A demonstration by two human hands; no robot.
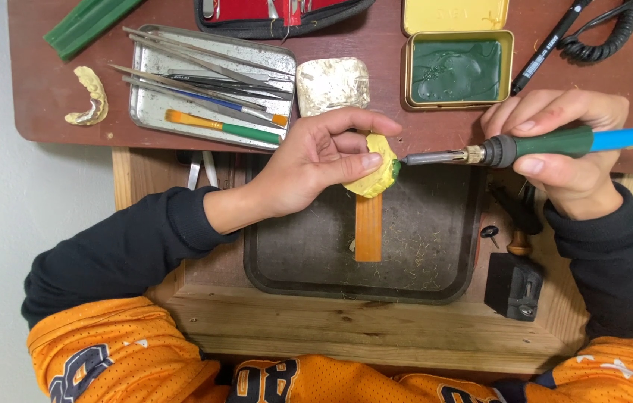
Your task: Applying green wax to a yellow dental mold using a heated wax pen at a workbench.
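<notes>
Now | heated wax tool (540, 145) | horizontal | tip leftward, at yellow cast (377, 170)

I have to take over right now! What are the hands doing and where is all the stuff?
Left hand grips the yellow dental cast over the wooden peg and dark tray.
Right hand holds the heated wax tool; its tip touches the cast's green spot.
Green wax tin is open, lid off. Metal tool tray sits at left.
Done: some green wax is on the cast. How much remains is unclear.
</notes>
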